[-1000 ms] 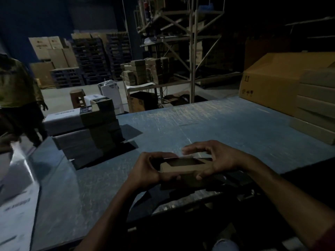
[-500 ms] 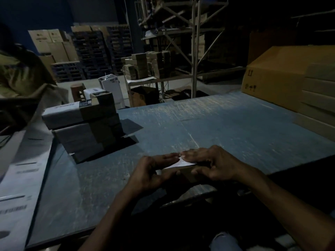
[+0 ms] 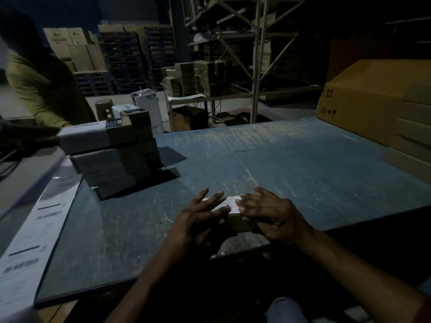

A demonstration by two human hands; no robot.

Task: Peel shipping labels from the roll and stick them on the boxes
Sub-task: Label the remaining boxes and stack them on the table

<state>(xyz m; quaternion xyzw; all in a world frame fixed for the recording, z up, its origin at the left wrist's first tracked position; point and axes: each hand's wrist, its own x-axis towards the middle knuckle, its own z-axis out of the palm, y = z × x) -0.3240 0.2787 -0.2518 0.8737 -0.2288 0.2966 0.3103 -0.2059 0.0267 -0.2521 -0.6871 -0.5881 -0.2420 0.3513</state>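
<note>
A small brown cardboard box (image 3: 242, 223) lies near the front edge of the grey table (image 3: 303, 173). A white shipping label (image 3: 232, 203) lies flat on its top. My left hand (image 3: 198, 220) rests over the box's left part with its fingers straight and spread across the label. My right hand (image 3: 272, 213) presses on the right part of the label with straight fingers. Most of the box is hidden under both hands.
A stack of flat boxes (image 3: 116, 157) stands at the table's left. A long white sheet with printed labels (image 3: 35, 241) runs along the left edge. Large cardboard cartons (image 3: 377, 101) sit at the right. A person in a yellow-green top (image 3: 42, 89) bends at the far left.
The box was held open-side up a second ago; now it lies with a label on top. Both hands have gone from pinching the label to lying flat on it. The person at left moved closer.
</note>
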